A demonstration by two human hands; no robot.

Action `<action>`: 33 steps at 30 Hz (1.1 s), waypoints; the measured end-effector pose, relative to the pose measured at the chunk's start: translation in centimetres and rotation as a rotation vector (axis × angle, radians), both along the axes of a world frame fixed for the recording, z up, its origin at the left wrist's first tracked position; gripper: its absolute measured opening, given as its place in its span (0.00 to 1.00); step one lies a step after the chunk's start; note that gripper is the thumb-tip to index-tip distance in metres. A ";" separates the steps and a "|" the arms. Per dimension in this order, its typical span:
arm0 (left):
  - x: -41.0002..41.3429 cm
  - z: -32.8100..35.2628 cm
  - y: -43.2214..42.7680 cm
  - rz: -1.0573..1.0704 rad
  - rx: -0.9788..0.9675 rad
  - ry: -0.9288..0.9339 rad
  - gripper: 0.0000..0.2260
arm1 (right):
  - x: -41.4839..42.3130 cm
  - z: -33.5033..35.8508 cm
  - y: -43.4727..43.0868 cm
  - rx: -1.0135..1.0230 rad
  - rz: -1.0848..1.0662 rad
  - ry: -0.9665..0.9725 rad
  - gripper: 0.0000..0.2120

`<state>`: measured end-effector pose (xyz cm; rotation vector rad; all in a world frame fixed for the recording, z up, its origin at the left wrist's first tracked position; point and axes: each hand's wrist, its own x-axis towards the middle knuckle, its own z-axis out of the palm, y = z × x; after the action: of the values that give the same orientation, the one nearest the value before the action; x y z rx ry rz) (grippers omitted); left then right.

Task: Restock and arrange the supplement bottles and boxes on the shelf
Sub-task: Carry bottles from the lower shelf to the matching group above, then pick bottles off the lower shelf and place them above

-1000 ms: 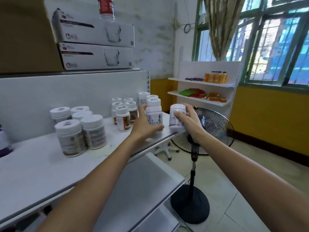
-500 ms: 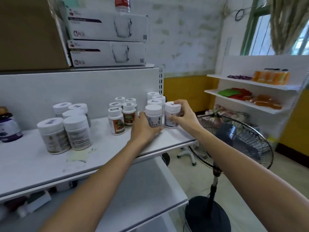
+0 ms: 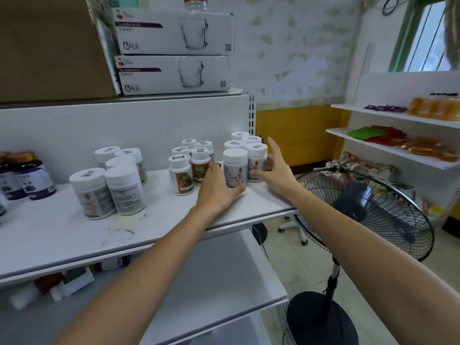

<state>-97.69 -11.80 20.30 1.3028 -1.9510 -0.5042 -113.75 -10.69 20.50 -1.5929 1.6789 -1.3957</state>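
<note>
A white shelf (image 3: 154, 220) carries clusters of white-capped supplement bottles. At its right end stands a group of blue-labelled white bottles. My left hand (image 3: 217, 189) grips the front bottle (image 3: 235, 161) of that group, thumb before its base and fingers on its left side. My right hand (image 3: 275, 170) touches the neighbouring bottle (image 3: 256, 155) from the right, thumb along its base, index finger straight and raised. Both bottles stand upright on the shelf. Orange-labelled bottles (image 3: 183, 173) stand just left of my left hand.
Larger white bottles (image 3: 109, 188) stand mid-shelf and dark purple-labelled bottles (image 3: 29, 175) at the far left. Glass-mug boxes (image 3: 174, 73) and a brown carton (image 3: 49, 46) sit on top. A standing fan (image 3: 361, 212) is close to the shelf's right end. A lower shelf (image 3: 224, 282) juts out below.
My right hand brought its bottle onto the shelf beside the front bottle and loosened its fingers. My left hand stayed on the front bottle. The view turned left.
</note>
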 end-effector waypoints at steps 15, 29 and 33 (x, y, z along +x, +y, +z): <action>7.8 -0.5 8.7 -0.106 -0.086 -0.016 0.23 | 6.2 -0.8 9.8 -0.085 -0.273 0.063 0.29; 25.7 -9.9 18.0 -0.012 0.072 -0.138 0.15 | 22.3 -10.3 17.5 0.207 -0.138 0.117 0.24; 32.8 -12.6 17.9 0.135 0.148 -0.204 0.15 | 28.2 -12.3 15.7 0.295 0.013 0.186 0.24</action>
<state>-64.85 6.14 7.67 1.6228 -2.0021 -0.4713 -85.51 4.97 8.19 -1.5966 1.8757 -0.9629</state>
